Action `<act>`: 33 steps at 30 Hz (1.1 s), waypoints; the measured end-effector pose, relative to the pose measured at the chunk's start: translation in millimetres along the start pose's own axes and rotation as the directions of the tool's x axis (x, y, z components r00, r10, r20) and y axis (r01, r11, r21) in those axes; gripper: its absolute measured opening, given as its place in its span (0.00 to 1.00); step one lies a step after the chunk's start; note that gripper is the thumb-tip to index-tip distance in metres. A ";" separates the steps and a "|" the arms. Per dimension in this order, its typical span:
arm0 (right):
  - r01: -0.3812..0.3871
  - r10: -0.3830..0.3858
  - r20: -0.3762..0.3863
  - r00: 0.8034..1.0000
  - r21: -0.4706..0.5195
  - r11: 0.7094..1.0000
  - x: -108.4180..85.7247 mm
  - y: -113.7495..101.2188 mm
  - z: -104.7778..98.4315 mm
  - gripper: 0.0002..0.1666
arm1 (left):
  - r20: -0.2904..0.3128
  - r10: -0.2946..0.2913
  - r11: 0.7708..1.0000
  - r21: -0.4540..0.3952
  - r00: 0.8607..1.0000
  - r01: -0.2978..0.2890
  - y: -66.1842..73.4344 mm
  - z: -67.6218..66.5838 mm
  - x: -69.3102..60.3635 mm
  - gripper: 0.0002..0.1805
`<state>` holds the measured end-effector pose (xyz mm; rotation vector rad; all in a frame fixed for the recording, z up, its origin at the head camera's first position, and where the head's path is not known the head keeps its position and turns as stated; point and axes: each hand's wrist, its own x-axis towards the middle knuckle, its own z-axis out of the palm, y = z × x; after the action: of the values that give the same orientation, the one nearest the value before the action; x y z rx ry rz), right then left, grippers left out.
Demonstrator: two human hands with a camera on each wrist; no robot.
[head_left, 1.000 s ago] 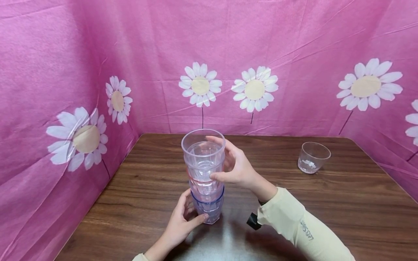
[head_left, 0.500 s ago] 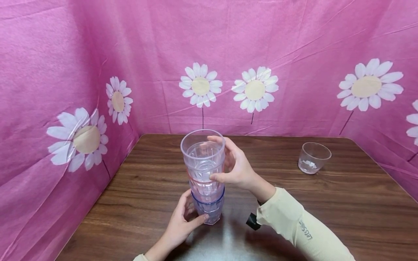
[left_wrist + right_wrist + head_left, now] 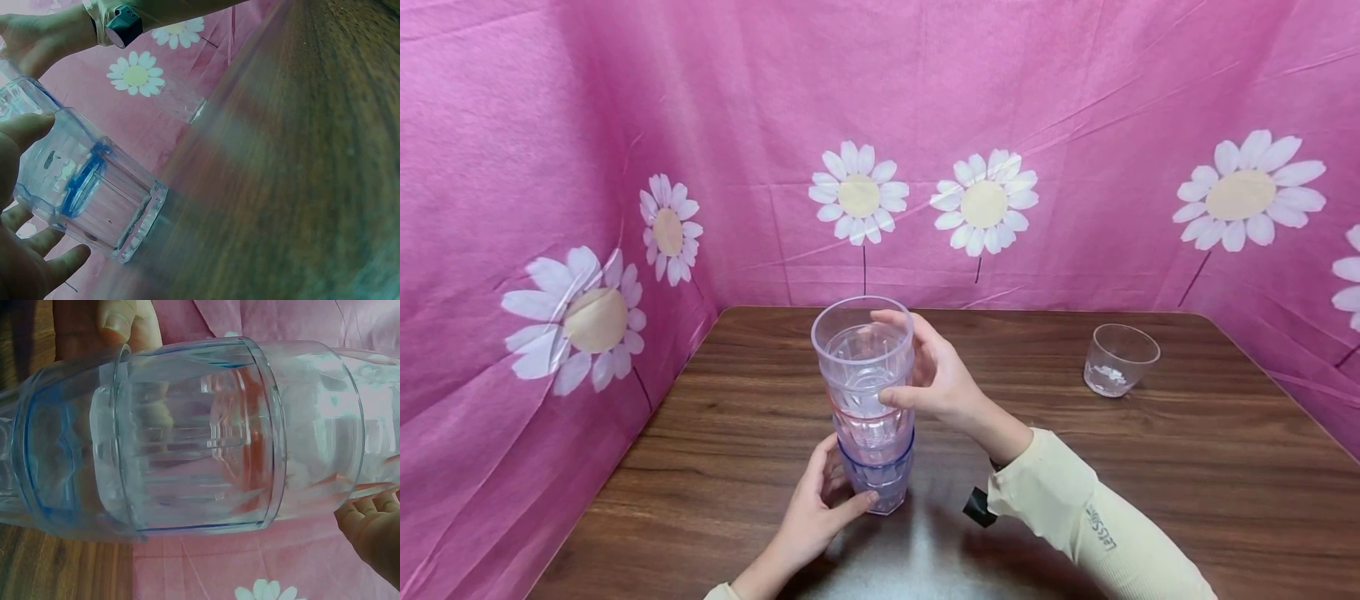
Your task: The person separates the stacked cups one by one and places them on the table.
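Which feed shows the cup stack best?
The head view: it shows the cup stack from top rim to base, with the left hand low and the right hand higher. The left wrist view shows the base close but misses the top; the right wrist gives a close middle section, both ends cut off.

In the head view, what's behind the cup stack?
Behind the stack, the right hand curls round: a fingertip shows through the clear top cup, the table beyond. Of the left hand, the thumb shows in front; its other fingertips are covered there.
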<state>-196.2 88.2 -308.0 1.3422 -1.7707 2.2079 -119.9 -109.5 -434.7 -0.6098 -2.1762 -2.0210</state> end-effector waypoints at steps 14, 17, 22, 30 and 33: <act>0.069 -0.073 -0.034 0.997 -0.088 0.994 3.3 -2.6 0.4 0.48 | 0.001 -0.007 1.000 0.006 1.000 0.007 -2.7 -0.5 0.2 0.39; 0.084 -0.088 -0.045 0.995 -0.079 0.993 5.0 -3.1 1.1 0.48 | 0.000 -0.017 1.000 0.002 1.000 0.017 -2.6 -0.4 0.3 0.40; 0.111 -0.115 -0.076 0.990 -0.056 0.992 8.4 -3.1 3.3 0.45 | 0.003 -0.014 1.000 0.001 1.000 0.014 -2.4 -0.6 -0.1 0.41; 0.190 -0.190 -0.104 0.976 -0.004 0.982 15.9 -6.3 5.5 0.37 | -0.004 -0.019 1.000 0.002 1.000 0.019 -2.5 -0.5 -0.1 0.41; 0.208 -0.207 -0.112 0.972 0.006 0.978 17.9 -8.7 6.8 0.36 | -0.004 -0.020 1.000 0.003 1.000 0.020 -2.4 -0.7 0.0 0.41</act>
<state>-199.2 77.3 -290.2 1.3125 -1.5029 2.1451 -120.9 -110.2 -436.9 -0.5851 -2.1918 -2.0260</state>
